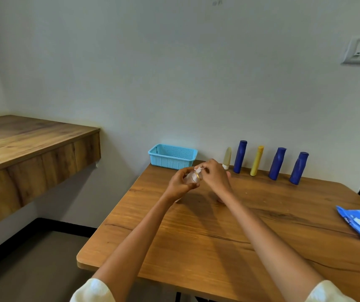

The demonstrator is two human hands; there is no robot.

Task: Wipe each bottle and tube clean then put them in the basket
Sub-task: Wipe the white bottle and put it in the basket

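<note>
Head view, left hand (180, 182) gripping small bottle (191, 178), neck tilted up-right, right hand (215, 174) pinching wipe (198, 170) at top

Five upright containers (259, 160) beside blue basket (172, 156)

A single wide-angle view from a camera worn on the person's head, looking forward and down across a wooden table (218, 236) toward a pale wall (174, 73) at the far side. Both forearms reach in from the bottom edge, close to the lens. The table fills the near right; a wooden counter (22, 144) sits at left. Straight lines bow near the edges.
</note>
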